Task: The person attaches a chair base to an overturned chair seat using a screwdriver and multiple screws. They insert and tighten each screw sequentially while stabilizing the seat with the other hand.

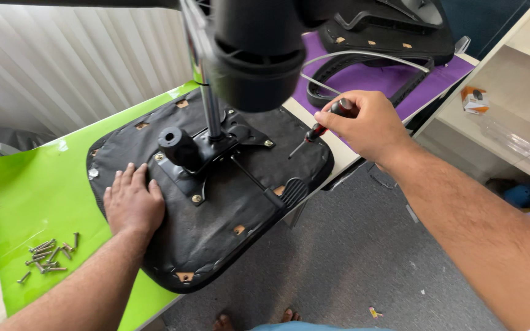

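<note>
Left hand (133, 202) fingers spread flat on the seat underside (228, 227); right hand (366, 125) fingers pinching a screwdriver (321, 127); loose screws (47, 256) nearby.

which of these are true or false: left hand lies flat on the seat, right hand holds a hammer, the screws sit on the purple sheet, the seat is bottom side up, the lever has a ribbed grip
1. The left hand lies flat on the black seat. True.
2. The right hand holds a hammer. False: it grips a screwdriver with a red and black handle.
3. The loose screws sit on the purple sheet. False: they lie on the green sheet.
4. The seat is bottom side up, its metal mounting plate showing. True.
5. The lever ends in a ribbed grip. True.
</note>
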